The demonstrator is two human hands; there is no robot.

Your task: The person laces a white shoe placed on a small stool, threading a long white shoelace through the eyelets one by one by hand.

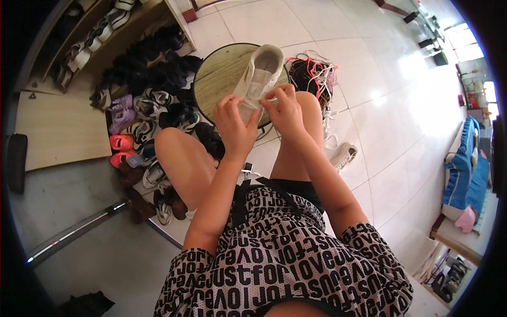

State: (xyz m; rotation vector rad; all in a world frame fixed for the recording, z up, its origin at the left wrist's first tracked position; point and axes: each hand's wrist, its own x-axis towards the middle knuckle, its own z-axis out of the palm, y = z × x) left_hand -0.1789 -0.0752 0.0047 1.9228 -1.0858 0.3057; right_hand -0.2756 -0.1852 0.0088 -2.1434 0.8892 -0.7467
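A white sneaker [268,63] lies on a round wood-grain stool or small table [218,75], its toe towards me. My left hand [236,123] is at the left side of the toe, its fingertips on a white shoelace [250,104] that crosses the lower part of the tongue. My right hand [284,109] pinches the lace at the right edge of the shoe, thumb against forefinger. The upper eyelets near the ankle opening show no lace. My fingers hide part of the toe.
A tangle of white, black and pink laces [315,77] sits right of the round top. Another pale sneaker [344,157] lies on the tiled floor. Many shoes, among them a purple pair [121,113], crowd the floor at left below a shoe shelf [79,29].
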